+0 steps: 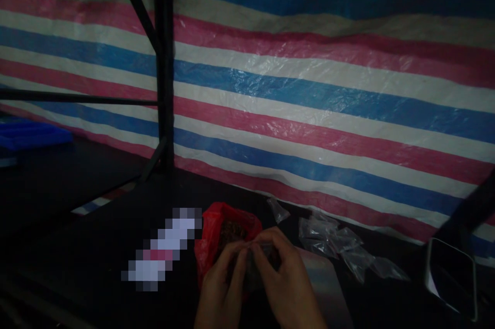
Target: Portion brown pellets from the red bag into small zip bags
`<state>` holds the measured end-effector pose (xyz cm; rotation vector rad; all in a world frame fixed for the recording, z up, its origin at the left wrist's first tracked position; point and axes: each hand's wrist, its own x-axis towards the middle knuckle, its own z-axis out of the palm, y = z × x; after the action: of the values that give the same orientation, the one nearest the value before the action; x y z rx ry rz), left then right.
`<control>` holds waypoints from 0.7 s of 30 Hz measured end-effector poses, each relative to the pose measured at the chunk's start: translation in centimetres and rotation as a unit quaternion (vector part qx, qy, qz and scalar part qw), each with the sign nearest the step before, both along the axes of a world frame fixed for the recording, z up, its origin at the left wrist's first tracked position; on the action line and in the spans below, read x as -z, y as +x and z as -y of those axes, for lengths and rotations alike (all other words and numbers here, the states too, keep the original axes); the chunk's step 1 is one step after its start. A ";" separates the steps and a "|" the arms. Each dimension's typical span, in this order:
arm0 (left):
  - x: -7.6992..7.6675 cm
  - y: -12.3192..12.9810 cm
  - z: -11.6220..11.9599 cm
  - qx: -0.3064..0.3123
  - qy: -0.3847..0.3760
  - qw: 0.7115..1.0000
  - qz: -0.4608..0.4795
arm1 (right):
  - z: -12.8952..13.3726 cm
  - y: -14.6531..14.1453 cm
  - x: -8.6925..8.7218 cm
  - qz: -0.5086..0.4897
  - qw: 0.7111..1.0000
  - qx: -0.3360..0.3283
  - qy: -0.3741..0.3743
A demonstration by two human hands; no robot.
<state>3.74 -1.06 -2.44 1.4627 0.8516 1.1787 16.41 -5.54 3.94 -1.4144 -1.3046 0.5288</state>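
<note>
My left hand (224, 280) and my right hand (284, 280) meet at the bottom centre, fingertips pinched together. Between them hangs a small clear plastic bag (253, 273), dim and partly covered by my fingers; its contents are hard to make out. Right behind my hands stands an opened red plastic bag (207, 236) with a brown, crumbly-looking mass (232, 231) inside. A flat silvery panel (325, 280) lies beside and partly under my right hand. Further right, several small clear bags (348, 244) are spread on the dark table, and one more clear bag (278, 210) lies apart.
A framed device like a phone (450, 280) stands tilted at the right. A pixelated pale strip (166, 249) lies left of the red bag. A blue tray (36, 134) sits at far left. Behind the table, a black metal post (164, 71) stands before a striped plastic sheet (309, 81).
</note>
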 end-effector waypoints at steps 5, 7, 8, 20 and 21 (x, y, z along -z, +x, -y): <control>-1.7 -0.1 0.2 -0.013 -0.025 0.998 0.065 | -0.4 -0.2 -0.1 -0.011 1.000 -0.017 -0.007; -2.3 -0.4 0.0 -0.006 -0.018 0.997 0.078 | -0.3 -0.4 -0.3 -0.002 1.000 -0.018 -0.012; -2.4 -0.5 -0.2 0.001 -0.011 0.997 0.074 | -0.2 -0.4 -0.6 0.007 1.000 -0.020 -0.013; 0.1 -2.2 -0.6 -0.137 0.288 0.945 -0.078 | -10.7 7.3 -3.7 0.136 0.969 0.205 -0.031; -0.5 -2.4 -1.0 -0.149 0.303 0.938 -0.083 | -12.1 7.4 -3.2 0.148 0.971 0.183 -0.054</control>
<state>1.36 -0.06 -1.95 2.0012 0.8892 1.6630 23.76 6.55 7.18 -1.8273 -1.2163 0.1443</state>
